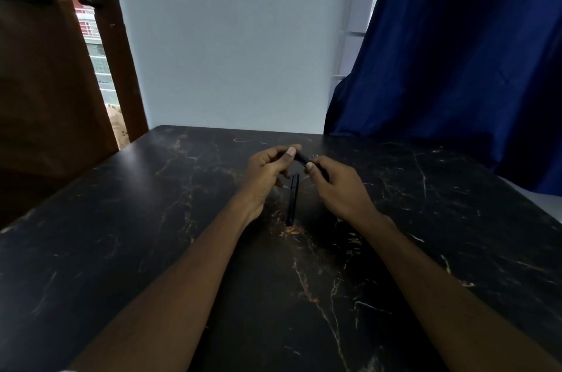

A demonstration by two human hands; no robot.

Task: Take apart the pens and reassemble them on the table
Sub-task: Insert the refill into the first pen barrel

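A dark pen [302, 158] is held above the black marble table [152, 234], slanting from upper left down to the right. My left hand [267, 170] pinches its upper left end between thumb and fingers. My right hand [337, 186] grips its lower right end, hiding that part. Below and between the hands, two more dark pens [293, 199] lie side by side on the table, pointing toward me, with a bluish tip at the near end.
A dark blue curtain [456, 52] hangs at the right and reaches the table's far right corner. A brown wooden door [45, 82] stands at the left. A pale wall is behind the table's far edge.
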